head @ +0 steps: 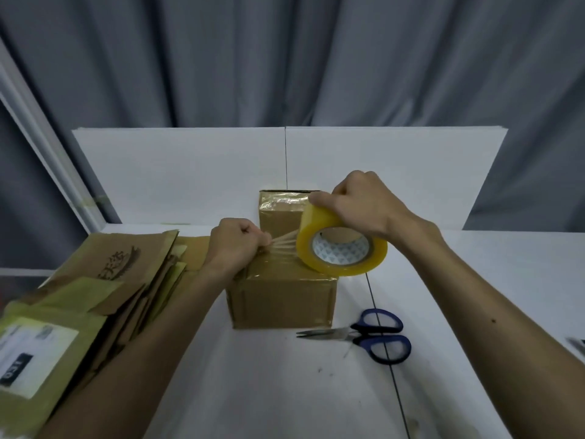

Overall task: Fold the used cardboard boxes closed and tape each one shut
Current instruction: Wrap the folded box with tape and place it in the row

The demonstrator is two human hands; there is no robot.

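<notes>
1. Nearest me, at lower left, lies a stack of flat boxes [95, 296] on the table [285, 391]. I see several layers but cannot count them.
2. I count two standing boxes. The front box [281, 299] sits mid-table with its flaps folded down. The rear box [280, 210] stands right behind it with glossy tape across its top.
3. My left hand [235, 245] has its fingers curled, pinching the free end of the strip [283, 243] over the front box's top left edge.
4. My right hand [357, 201] grips the roll [342, 245], fingers curled over its upper rim. The roll is tilted above the box's right side.
5. Risk: the strip looks bunched into strands rather than flat. I judge it could stick to itself or go down wrinkled, leaving the seam poorly sealed.
6. Risk: neither hand pins the box, so a hard pull might drag or tip it.
7. Risk: the scissors [373, 335] lie right of the box, apart from both hands. Cutting means freeing a hand, and the slack tape could then snap back or tangle.
8. Other counts: two hands, one roll, one strip, one pair of scissors.
</notes>
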